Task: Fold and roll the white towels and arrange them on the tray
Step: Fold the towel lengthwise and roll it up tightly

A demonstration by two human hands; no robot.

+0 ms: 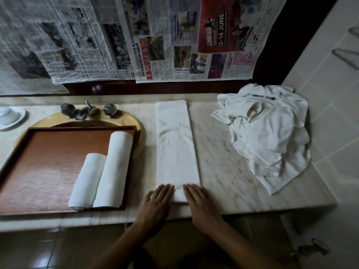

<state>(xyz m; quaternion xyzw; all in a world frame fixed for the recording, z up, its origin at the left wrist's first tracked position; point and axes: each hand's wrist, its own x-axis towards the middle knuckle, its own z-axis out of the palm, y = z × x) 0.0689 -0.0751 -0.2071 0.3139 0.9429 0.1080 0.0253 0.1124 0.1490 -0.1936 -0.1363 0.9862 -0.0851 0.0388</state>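
Observation:
A white towel (175, 144) folded into a long narrow strip lies on the marble counter, running away from me. My left hand (156, 204) and my right hand (202, 204) press flat on its near end, fingers straight, where a small roll has started. A brown wooden tray (44, 164) sits to the left, partly over the sink. Two rolled white towels lie side by side on its right part: a shorter one (87, 180) and a longer one (114, 169).
A heap of loose white towels (270, 133) lies at the counter's right end beside the tiled wall. A yellow sink (132, 121) with a metal tap (85, 111) is behind the tray. A white dish (9, 116) stands far left. Newspaper covers the wall.

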